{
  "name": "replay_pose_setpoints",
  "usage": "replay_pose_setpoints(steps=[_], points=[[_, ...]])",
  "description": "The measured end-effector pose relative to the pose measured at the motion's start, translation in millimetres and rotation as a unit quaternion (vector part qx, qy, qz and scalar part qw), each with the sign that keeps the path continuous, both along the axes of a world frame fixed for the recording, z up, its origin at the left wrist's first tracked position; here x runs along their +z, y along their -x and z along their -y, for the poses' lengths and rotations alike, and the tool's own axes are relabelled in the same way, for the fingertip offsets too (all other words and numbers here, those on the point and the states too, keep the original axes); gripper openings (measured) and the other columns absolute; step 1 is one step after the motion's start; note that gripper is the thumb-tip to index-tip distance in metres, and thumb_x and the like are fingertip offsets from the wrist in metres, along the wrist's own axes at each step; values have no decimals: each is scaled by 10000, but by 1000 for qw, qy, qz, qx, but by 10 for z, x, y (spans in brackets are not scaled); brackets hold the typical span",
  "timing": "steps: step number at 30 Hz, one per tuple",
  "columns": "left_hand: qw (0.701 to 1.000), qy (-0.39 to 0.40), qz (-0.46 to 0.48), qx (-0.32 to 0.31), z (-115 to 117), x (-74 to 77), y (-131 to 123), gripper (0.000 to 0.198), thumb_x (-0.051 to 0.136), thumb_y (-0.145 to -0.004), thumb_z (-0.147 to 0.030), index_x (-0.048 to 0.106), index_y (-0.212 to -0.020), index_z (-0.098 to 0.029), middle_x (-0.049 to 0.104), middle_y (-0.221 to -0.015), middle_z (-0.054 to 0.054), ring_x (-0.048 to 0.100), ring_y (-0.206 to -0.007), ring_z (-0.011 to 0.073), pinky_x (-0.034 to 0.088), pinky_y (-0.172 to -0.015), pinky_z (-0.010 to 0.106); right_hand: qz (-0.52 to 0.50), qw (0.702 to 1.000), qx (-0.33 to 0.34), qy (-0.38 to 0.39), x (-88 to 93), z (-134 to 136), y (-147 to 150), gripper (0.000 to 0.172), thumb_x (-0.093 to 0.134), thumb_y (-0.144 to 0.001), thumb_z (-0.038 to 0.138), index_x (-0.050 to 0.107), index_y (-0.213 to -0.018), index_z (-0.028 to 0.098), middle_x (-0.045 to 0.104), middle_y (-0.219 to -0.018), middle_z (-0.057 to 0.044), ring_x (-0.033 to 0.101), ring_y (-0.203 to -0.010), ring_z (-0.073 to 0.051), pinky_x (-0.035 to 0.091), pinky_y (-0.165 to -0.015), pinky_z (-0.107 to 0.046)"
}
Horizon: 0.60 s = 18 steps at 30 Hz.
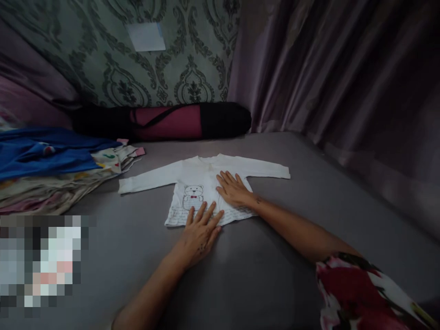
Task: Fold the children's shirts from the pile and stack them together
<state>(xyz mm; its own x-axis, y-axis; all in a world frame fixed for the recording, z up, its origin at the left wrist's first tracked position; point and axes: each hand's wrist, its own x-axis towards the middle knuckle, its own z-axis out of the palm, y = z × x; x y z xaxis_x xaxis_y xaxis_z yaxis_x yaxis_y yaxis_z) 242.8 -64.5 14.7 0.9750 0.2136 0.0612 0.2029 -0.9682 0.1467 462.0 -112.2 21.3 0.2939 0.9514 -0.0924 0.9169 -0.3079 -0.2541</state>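
Observation:
A small white long-sleeved shirt [202,174] lies spread out flat, its neckline away from me and both sleeves stretched to the sides. A bear with a red bow tie is printed on its left half, and rows of print run along the hem. My left hand [201,233] rests with fingers spread on the lower hem, just below the bear. On the right part of the shirt's front, my right hand [233,190] lies flat with its fingers apart. Neither hand grips the cloth.
The shirt lies on a grey sheet [113,243]. Piled clothes, with a blue garment [51,149] on top, are at the left. A black and maroon long bag [168,123] lies against the patterned wall [202,59]. Purple curtains [292,68] hang at the right. The lower left corner is pixelated.

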Motion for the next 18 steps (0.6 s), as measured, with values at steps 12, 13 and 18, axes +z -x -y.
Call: replay_pose_setpoints(steps=[12,13,18], points=[[1000,5,15,-12,-20,-42,37,483,318,-1008,-415,336,-1488,-363,286,-1585,25,211,-1467,316,252,-1136,615,35,990,-137,-28,-103,-776,-473,624,183,-1002,445,250,-1534,125,184,-1610,-135,136,-1476,-295,84,-1177,-500],[1000,11,13,-13,-23,-28,37,484,321,-1007,-418,334,-1488,-365,288,-1584,27,212,-1467,315,248,-1138,616,40,988,-145,-33,-115,-805,-496,618,187,-1002,435,254,-1532,124,193,-1607,-137,145,-1474,-290,88,-1178,-489],[999,30,-11,-12,-18,66,21,475,333,-1004,-410,370,-1474,-351,286,-1583,31,217,-1464,319,246,-1134,625,48,986,-153,-47,-135,-835,-563,605,213,-999,416,261,-1530,131,205,-1605,-134,147,-1475,-272,88,-1181,-473]])
